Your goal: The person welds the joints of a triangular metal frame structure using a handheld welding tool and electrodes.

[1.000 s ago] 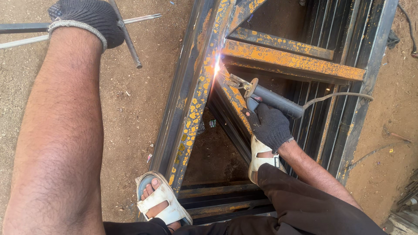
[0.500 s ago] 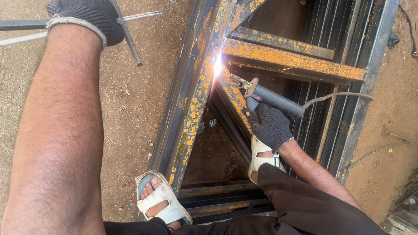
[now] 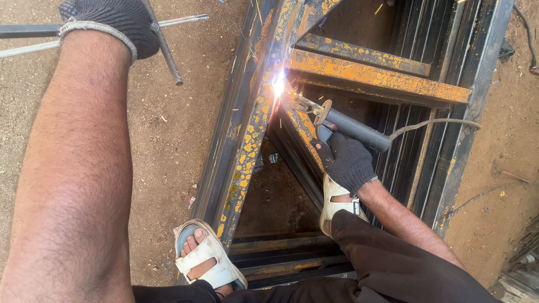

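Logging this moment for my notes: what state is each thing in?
Welding arc: lit, throwing sparks.
Electrode holder: gripped, tip at the joint.
Right hand: gloved, closed on the holder.
Left hand: gloved, on a thin metal rod.
Steel frame: lying flat, rust-spotted.
Sandals: worn.

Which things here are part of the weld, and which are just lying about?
In use:
- right hand gripping the electrode holder
- arc on the frame
- cable
- left hand on a rod

Lying about:
- thin rod on the dirt
- bar at top left
- scraps at lower right
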